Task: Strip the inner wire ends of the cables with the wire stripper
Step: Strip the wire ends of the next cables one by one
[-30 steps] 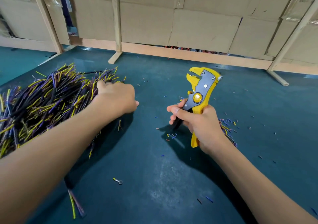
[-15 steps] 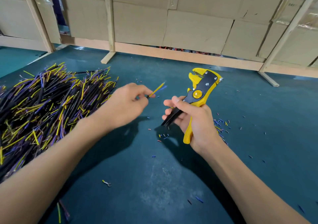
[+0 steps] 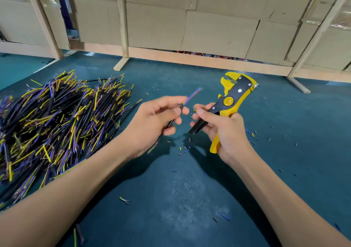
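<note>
My left hand (image 3: 157,121) pinches one black cable (image 3: 191,95) between thumb and fingers. Its blurred coloured inner wires point up and right, toward the wire stripper (image 3: 230,102). The stripper is yellow and black, jaws up, and my right hand (image 3: 222,131) grips its handles just right of the cable. A big heap of black cables (image 3: 57,125) with yellow, blue and brown inner ends lies on the dark green table (image 3: 190,199) at the left.
Small bits of cut insulation (image 3: 184,150) dot the table below and to the right of my hands. A little ring terminal (image 3: 124,200) lies near the front. A cardboard wall on wooden posts (image 3: 121,28) closes the far edge.
My left hand left the heap with one cable and carried it right, close to the stripper. My right hand kept its hold on the stripper and shifted slightly.
</note>
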The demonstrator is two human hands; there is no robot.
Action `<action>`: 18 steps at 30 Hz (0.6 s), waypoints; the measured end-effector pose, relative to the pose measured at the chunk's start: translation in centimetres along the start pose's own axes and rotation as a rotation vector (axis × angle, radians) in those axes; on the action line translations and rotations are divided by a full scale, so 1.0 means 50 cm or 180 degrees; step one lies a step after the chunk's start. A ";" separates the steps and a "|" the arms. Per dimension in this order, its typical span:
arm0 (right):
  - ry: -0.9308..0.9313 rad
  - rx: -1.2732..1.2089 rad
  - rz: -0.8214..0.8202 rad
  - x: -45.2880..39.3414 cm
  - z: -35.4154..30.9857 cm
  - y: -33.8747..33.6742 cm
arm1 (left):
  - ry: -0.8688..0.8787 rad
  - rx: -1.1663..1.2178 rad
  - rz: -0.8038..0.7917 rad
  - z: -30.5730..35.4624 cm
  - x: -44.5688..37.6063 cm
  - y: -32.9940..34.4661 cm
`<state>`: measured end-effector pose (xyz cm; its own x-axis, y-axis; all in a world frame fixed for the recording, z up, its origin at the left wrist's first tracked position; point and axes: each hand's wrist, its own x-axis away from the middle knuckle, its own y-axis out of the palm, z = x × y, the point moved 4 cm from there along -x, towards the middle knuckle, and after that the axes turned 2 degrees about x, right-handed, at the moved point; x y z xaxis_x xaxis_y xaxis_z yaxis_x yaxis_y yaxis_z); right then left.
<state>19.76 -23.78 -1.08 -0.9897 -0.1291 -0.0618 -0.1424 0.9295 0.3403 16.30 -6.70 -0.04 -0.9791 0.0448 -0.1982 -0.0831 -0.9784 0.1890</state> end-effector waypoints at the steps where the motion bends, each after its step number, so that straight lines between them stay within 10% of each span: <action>1: 0.0062 -0.0072 -0.0113 0.002 0.000 0.003 | -0.0209 0.0690 -0.0070 0.003 -0.001 0.005; 7: 0.0477 -0.0082 -0.0845 0.020 0.009 0.036 | -0.0225 0.2869 -0.0031 0.030 -0.008 -0.004; 18: 0.0827 -0.0097 -0.1533 0.044 0.019 0.059 | -0.0069 0.2909 0.0512 0.019 -0.013 -0.029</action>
<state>17.18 -20.99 -1.08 -0.7827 -0.6222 0.0152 -0.5768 0.7343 0.3581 16.90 -5.13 0.74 -0.9940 -0.0649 -0.0877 -0.0510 -0.4345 0.8992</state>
